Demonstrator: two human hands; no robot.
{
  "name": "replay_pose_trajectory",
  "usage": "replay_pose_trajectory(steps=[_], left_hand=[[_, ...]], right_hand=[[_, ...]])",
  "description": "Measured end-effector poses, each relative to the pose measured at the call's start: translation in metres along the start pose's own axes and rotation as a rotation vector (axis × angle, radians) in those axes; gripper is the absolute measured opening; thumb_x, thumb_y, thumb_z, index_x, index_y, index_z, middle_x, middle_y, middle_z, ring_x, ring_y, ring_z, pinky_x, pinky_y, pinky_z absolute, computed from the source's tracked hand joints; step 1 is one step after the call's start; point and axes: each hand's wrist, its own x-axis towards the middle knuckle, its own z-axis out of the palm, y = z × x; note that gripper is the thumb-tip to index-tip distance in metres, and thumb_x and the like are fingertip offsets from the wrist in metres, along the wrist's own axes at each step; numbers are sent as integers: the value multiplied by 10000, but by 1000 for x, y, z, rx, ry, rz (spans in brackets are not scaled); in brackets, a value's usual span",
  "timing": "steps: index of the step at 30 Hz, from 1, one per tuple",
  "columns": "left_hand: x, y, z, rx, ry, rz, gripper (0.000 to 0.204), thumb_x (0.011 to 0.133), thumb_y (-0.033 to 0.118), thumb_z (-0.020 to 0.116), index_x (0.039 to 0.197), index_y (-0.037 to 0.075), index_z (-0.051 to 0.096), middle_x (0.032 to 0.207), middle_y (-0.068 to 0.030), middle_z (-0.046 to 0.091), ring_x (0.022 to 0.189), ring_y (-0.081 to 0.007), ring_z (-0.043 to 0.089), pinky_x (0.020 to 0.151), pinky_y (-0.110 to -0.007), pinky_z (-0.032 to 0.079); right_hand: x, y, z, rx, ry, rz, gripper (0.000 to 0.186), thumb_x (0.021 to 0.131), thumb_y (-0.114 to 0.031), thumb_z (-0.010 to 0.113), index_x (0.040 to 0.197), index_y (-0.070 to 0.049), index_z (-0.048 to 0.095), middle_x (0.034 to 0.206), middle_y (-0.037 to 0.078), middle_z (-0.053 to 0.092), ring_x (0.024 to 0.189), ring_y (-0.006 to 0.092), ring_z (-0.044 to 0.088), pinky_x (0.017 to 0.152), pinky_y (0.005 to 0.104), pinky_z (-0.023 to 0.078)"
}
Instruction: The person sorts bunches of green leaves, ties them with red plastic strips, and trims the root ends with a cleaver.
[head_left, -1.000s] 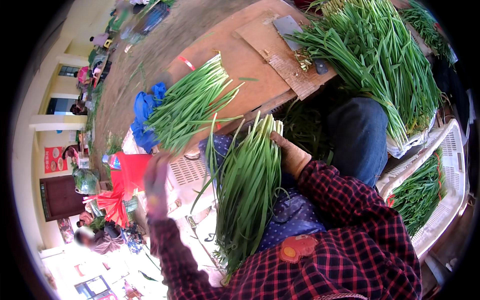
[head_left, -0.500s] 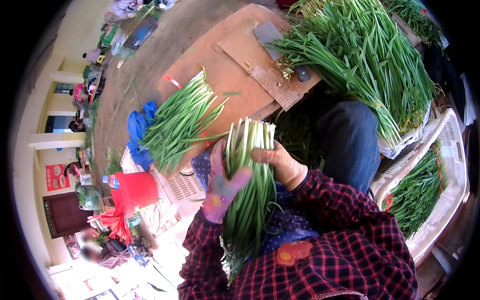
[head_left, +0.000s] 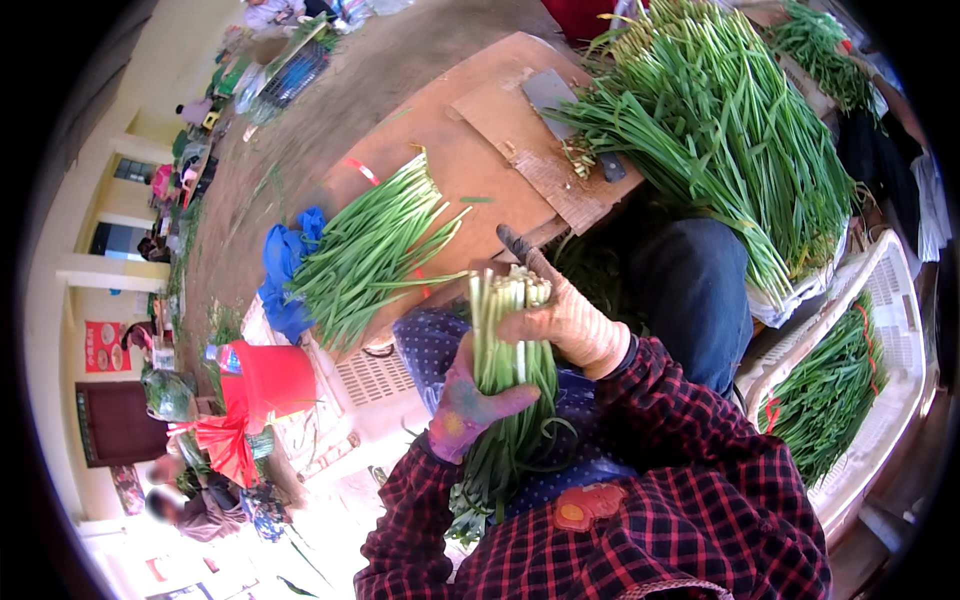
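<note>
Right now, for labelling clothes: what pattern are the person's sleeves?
The sleeves are red and black check, best in the head view.

An apparent vegetable-handling yard: brown ground (head_left: 350,85), a cream building (head_left: 112,268), heaped greens (head_left: 720,150), a white plastic crate (head_left: 897,385).

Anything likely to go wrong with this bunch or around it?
No tie shows on the held bunch, so it might come apart if the left hand loosens. The cleaver lies on the cardboard, partly under the large pile; reaching there might bring fingers against its edge.
</note>
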Motion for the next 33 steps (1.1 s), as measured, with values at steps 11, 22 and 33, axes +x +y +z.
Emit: replay_pose_trajectory(steps=[11,22,33], left_hand=[[9,-5,-36,-48,-494,-224,932,709,188,876,1458,56,338,1309,-70,521,1215,-183,490,1027,-345,409],[-3,20,-44,-65,-448,339,543,781,165,757,1246,37,506,1209,-62,546,1166,-148,500,1022,-310,395],[-23,7,-108,445,334,516,533,795,81,740,1290,28,548,1311,-109,549,1195,-214,528,1008,-359,428]], right_hand=[[10,-28,39,-264,-165,271,493,723,-68,785,1181,6,618,910,93,694,852,176,658,783,304,523],[16,-172,96,-527,-169,-384,450,883,-365,663,1150,-20,550,902,97,604,879,211,600,847,324,493],[55,-251,173,-1971,-184,-954,302,895,-112,646,1170,12,631,1037,72,691,919,150,673,832,289,542]])
